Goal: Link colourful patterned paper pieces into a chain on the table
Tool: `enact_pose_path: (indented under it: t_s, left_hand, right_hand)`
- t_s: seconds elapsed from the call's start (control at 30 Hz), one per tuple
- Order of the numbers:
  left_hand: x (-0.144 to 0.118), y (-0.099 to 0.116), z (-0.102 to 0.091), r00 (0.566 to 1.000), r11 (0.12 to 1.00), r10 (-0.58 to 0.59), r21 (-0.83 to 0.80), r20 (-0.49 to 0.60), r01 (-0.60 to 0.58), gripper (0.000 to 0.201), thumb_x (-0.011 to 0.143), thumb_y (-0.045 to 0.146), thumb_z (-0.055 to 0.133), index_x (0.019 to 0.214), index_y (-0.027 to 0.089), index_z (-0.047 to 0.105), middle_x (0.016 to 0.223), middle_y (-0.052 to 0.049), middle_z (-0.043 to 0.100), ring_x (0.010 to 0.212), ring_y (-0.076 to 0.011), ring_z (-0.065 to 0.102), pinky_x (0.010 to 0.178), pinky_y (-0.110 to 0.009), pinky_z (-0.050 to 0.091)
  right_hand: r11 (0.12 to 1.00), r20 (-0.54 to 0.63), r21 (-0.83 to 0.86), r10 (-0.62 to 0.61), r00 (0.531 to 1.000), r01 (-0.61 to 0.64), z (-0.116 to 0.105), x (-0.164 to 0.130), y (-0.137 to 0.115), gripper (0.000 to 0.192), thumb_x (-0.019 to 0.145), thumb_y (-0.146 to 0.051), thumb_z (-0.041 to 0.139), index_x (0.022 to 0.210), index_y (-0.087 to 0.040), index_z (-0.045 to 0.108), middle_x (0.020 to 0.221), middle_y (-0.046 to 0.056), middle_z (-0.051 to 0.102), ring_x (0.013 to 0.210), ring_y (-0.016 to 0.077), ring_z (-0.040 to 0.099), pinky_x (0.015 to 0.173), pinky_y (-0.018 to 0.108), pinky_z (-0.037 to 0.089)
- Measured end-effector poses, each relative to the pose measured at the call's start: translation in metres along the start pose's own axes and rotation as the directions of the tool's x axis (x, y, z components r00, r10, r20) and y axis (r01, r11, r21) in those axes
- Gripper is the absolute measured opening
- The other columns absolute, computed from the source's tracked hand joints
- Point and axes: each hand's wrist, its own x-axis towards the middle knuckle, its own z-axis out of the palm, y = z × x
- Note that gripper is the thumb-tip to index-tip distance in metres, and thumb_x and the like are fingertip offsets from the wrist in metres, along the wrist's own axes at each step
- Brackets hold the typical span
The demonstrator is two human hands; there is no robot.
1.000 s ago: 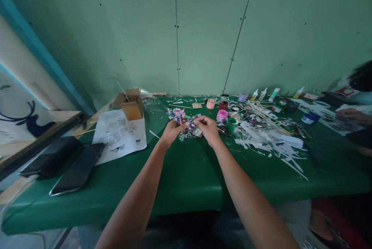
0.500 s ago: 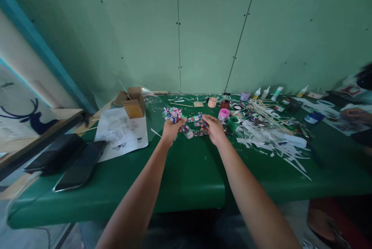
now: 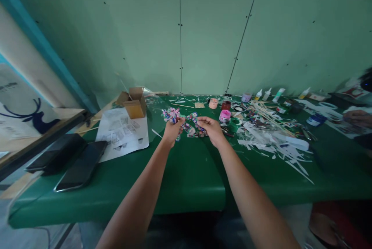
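**Both hands worked a patterned strip above the bench**

The step in hand appeared to be shaping or unfolding a crumpled strip (image 3: 187,124) of patterned paper or ribbon, held between the two hands just above the green bench (image 3: 186,171). The left hand (image 3: 172,129) gripped one end, where the strip bunched into a frilly cluster near its knuckles; its fingers were curled in and pressed on that bunch. The right hand (image 3: 211,128) held the other end, fingers pinching the strip from above. The next move, as a judgement, called for a steady pull or twist between the hands without tearing the thin material, the left end kept anchored while the right fed or folded.

The strip looked pink, blue and white in a small busy print, creased and looped, sagging a little between the hands. Its exact material could not be told at this range; it was probably paper.

To the right lay white scraps (image 3: 273,144), thin sticks (image 3: 266,113), a pink pot (image 3: 224,115) and a green pot (image 3: 234,124) near the right hand. To the left sat a printed sheet (image 3: 123,133), a small box (image 3: 134,103) and two phones (image 3: 81,165). Another person's hand (image 3: 356,117) rested at the far right.
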Motion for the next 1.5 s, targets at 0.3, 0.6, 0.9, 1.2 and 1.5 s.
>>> enact_pose_path:
  t_s: [0.3,0.6,0.9,1.2,1.5]
  left_hand:
    - [0.003,-0.007,0.0,0.998,0.999,-0.017,0.043,-0.056,0.019,0.04,0.069,0.055,0.064,0.068,0.019,0.046,0.05,0.007,0.036,0.041,-0.0067,0.037,0.039,-0.02,0.029]
    - [0.0,0.002,-0.002,0.998,0.998,-0.048,-0.044,-0.049,0.046,0.021,0.065,0.032,0.064,0.073,0.019,0.051,0.052,0.006,0.042,0.042,-0.0073,0.04,0.039,-0.02,0.03]
    - [-0.002,0.0,-0.004,0.994,0.989,0.049,0.138,0.093,-0.061,0.025,0.068,0.041,0.065,0.068,0.016,0.058,0.059,0.001,0.056,0.05,-0.01,0.046,0.047,-0.022,0.036]
    - [-0.006,0.001,-0.001,0.944,0.968,-0.063,-0.21,0.323,0.136,0.041,0.069,0.042,0.071,0.102,0.02,0.061,0.095,-0.007,0.066,0.076,-0.018,0.064,0.063,-0.028,0.051]
    - [-0.003,0.002,-0.007,0.964,0.983,-0.137,-0.087,0.229,0.161,0.043,0.069,0.049,0.068,0.099,0.017,0.064,0.094,-0.01,0.066,0.068,-0.0156,0.061,0.056,-0.026,0.05]
  right_hand:
    - [0.999,0.041,-0.029,0.025,0.999,-0.024,0.004,-0.003,-0.003,0.032,0.06,-0.04,0.076,0.082,-0.019,0.069,0.072,0.0,0.065,0.062,0.0118,0.055,0.056,0.023,0.041]
    - [0.996,-0.078,0.079,0.048,0.996,-0.041,0.004,-0.004,-0.007,0.032,0.06,-0.044,0.075,0.077,-0.02,0.065,0.058,-0.003,0.056,0.049,0.011,0.048,0.046,0.024,0.039]
    - [0.999,-0.059,-0.049,-0.026,0.998,0.023,0.004,-0.003,-0.006,0.036,0.063,-0.05,0.072,0.082,-0.02,0.069,0.053,-0.003,0.055,0.045,0.0131,0.05,0.047,0.027,0.038]
    - [0.996,-0.087,-0.073,-0.06,0.994,0.054,0.007,-0.003,-0.001,0.034,0.067,-0.053,0.068,0.075,-0.02,0.065,0.05,-0.003,0.051,0.043,0.0137,0.049,0.045,0.028,0.039]
    - [0.995,-0.158,-0.08,-0.069,0.985,0.057,0.005,0.001,0.002,0.034,0.067,-0.049,0.067,0.085,-0.021,0.068,0.052,-0.003,0.051,0.043,0.0134,0.046,0.044,0.028,0.037]
